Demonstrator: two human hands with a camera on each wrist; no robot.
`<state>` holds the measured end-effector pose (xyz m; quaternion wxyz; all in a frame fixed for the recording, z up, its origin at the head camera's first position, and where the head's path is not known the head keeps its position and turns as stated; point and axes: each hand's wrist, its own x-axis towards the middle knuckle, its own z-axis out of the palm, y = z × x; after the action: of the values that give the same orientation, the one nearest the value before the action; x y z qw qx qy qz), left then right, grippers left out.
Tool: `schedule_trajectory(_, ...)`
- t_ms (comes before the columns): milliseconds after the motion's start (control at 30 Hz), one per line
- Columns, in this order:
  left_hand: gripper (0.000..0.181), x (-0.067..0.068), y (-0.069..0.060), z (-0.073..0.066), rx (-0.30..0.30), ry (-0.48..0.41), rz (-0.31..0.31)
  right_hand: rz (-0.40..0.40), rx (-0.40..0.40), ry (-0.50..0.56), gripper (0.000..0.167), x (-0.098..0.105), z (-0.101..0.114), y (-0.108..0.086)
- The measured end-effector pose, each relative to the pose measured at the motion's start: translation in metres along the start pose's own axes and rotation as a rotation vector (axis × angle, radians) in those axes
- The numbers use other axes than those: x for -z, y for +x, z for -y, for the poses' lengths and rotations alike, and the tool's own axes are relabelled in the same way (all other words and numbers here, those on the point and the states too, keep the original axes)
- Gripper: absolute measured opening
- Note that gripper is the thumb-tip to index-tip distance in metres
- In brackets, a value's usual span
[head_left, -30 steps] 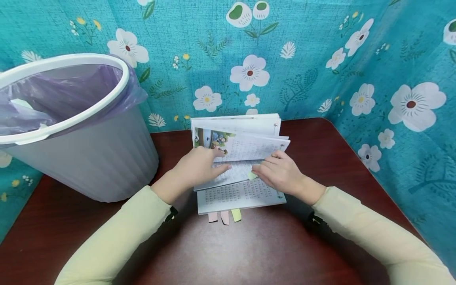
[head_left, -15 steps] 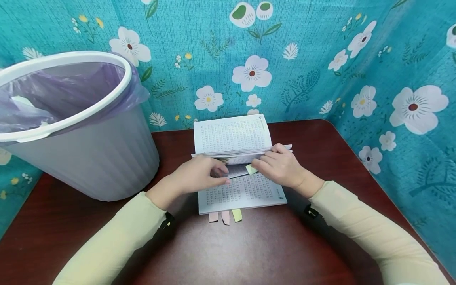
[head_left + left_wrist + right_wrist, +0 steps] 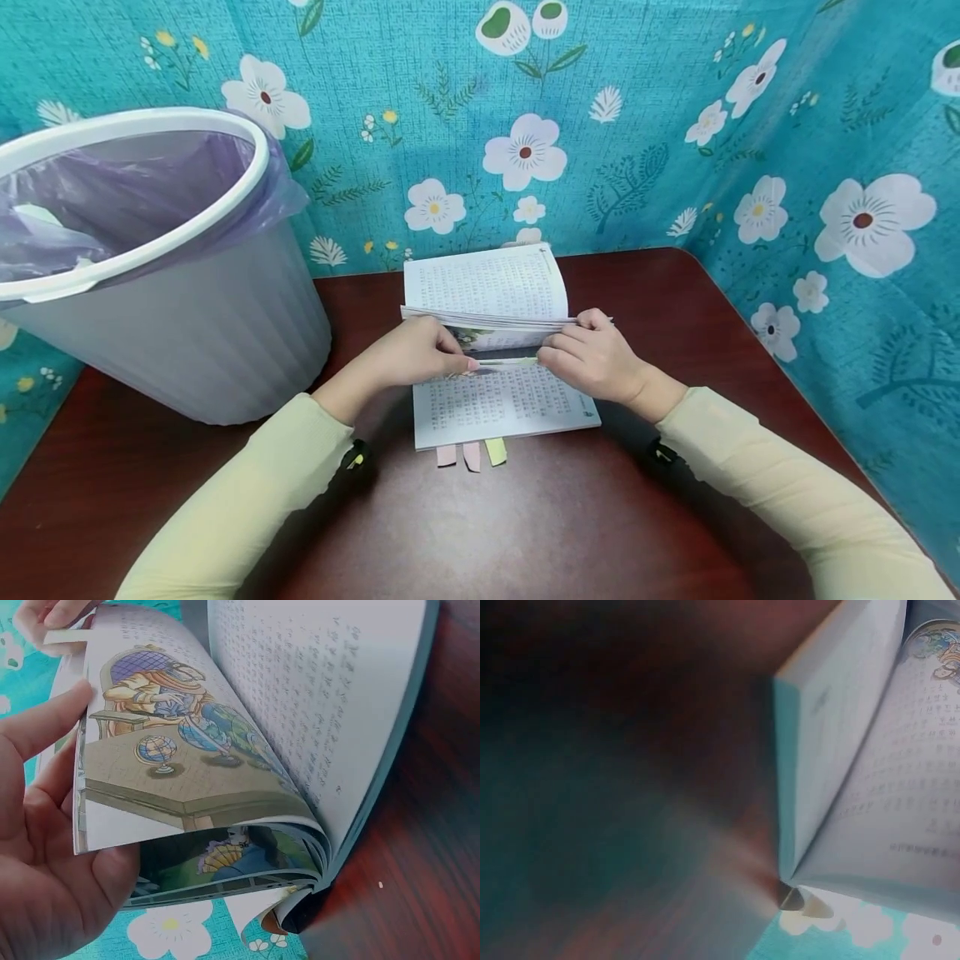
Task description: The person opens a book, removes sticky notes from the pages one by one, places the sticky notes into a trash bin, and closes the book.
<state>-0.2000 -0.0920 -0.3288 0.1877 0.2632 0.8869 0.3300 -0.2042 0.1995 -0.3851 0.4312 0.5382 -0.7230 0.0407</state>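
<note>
An open book with printed text lies on the table, its middle pages raised in a bundle. My left hand pinches a leaf between thumb and fingers. In the left wrist view, that leaf's illustrated page shows globes, with the left thumb at its edge. My right hand has its fingers curled at the right side of the raised pages. A pale sticky tab sticks out beside the right fingers. In the right wrist view I see the book's corner but not the hand.
Pink sticky tabs and a yellow one stick out from the book's near edge. A grey bin with a purple liner stands at the left. Behind the dark red table hangs a blue floral cloth.
The pages have been turned up into a bundle, and the far page shows text. My left hand first moved off the pages, then took hold of a leaf. The green tab now shows only edge-on.
</note>
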Motion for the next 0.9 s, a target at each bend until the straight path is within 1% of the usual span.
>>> schedule_trajectory(133,0.025,0.003,0.000,-0.003,0.044,-0.006,-0.001,-0.019,-0.004,0.033,0.026,0.002,0.002,-0.004)
schedule_trajectory(200,0.025,0.004,0.001,-0.005,0.038,0.014,-0.016,-0.036,0.012,0.047,0.025,0.002,0.004,-0.006)
schedule_trajectory(267,0.025,0.003,0.001,-0.007,0.027,0.059,-0.038,-0.052,0.042,0.058,0.022,0.004,0.006,-0.007)
schedule_trajectory(300,0.025,0.003,0.000,-0.009,0.015,0.093,-0.052,-0.057,0.059,0.067,0.021,0.005,0.008,-0.008)
schedule_trajectory(400,0.022,0.001,0.000,-0.015,-0.031,0.194,-0.112,-0.038,0.111,0.106,0.017,0.010,0.014,-0.010)
schedule_trajectory(433,0.021,0.000,0.000,-0.016,-0.043,0.224,-0.137,-0.021,0.125,0.132,0.016,0.011,0.017,-0.011)
schedule_trajectory(500,0.020,0.000,0.000,-0.020,-0.064,0.266,-0.192,0.042,0.139,0.200,0.017,0.013,0.021,-0.014)
schedule_trajectory(567,0.019,0.000,0.001,-0.020,-0.074,0.279,-0.236,0.121,0.131,0.272,0.021,0.013,0.024,-0.017)
schedule_trajectory(633,0.019,0.001,0.001,-0.018,-0.087,0.281,-0.271,0.193,0.098,0.339,0.028,0.013,0.025,-0.020)
schedule_trajectory(700,0.020,0.002,0.001,-0.015,-0.117,0.276,-0.291,0.232,0.054,0.370,0.034,0.013,0.024,-0.020)
schedule_trajectory(800,0.020,0.004,0.001,-0.008,-0.192,0.263,-0.315,0.226,0.007,0.377,0.038,0.014,0.020,-0.017)
schedule_trajectory(900,0.018,0.007,0.002,-0.002,-0.273,0.248,-0.348,0.201,0.002,0.348,0.035,0.013,0.015,-0.011)
